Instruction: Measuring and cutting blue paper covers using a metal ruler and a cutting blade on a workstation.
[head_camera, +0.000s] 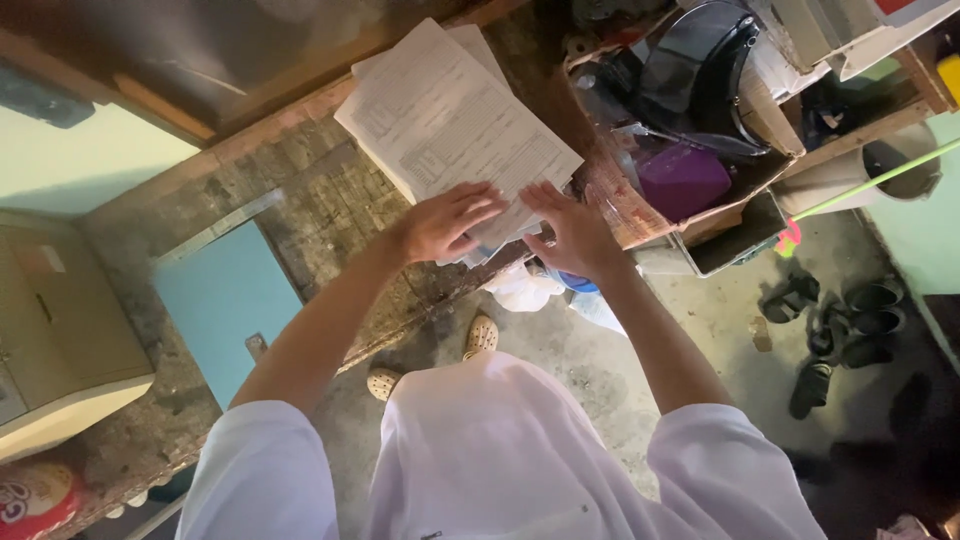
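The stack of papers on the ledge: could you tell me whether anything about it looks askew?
Yes. The stack of papers is fanned, its sheets offset so corners jut out at different angles. Its near edge overhangs the rough ledge, where the left hand and right hand press on it.

A rough stone counter (330, 200) runs from nine o'clock up toward twelve. At one o'clock a cardboard box (690, 215) holds a purple container (683, 180) and a dark helmet (700, 75). At three o'clock black sandals (830, 335) lie scattered on the concrete floor (600, 370). A light-blue cabinet door (225, 300) shows at nine o'clock, with a beige cabinet (60, 320) beyond it.
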